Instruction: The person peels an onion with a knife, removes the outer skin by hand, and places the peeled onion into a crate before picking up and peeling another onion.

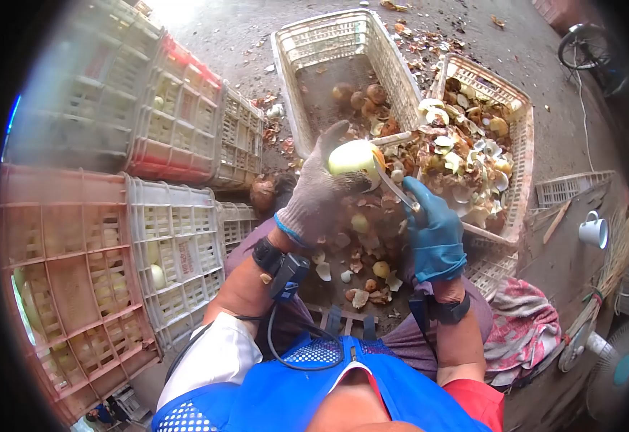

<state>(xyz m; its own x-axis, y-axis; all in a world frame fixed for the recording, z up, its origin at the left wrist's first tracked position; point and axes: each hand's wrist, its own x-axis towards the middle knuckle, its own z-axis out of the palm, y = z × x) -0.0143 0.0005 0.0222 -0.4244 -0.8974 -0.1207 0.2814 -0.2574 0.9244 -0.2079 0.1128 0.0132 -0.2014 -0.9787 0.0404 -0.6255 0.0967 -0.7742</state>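
Note:
My left hand [314, 189], in a dirty pale knit glove, is closed around a mostly peeled onion [350, 158]. A strip of orange-brown skin shows on the onion's right side. My right hand [434, 234], in a blue rubber glove, grips a small knife [392, 184] whose blade touches the onion on that side. The knife's handle is mostly hidden in the glove. Beneath both hands lie scattered onion skins and small onions [381, 269]. Just beyond them, a pale plastic crate [286, 86] holds several brown unpeeled onions [363, 99].
A second crate [522, 137], heaped with peels, stands to the right. Stacked crates of peeled onions [174, 241] rise on the left. At right are a white mug [594, 232], a straw broom [613, 252], a red-and-white cloth [523, 324] and a fan [620, 367].

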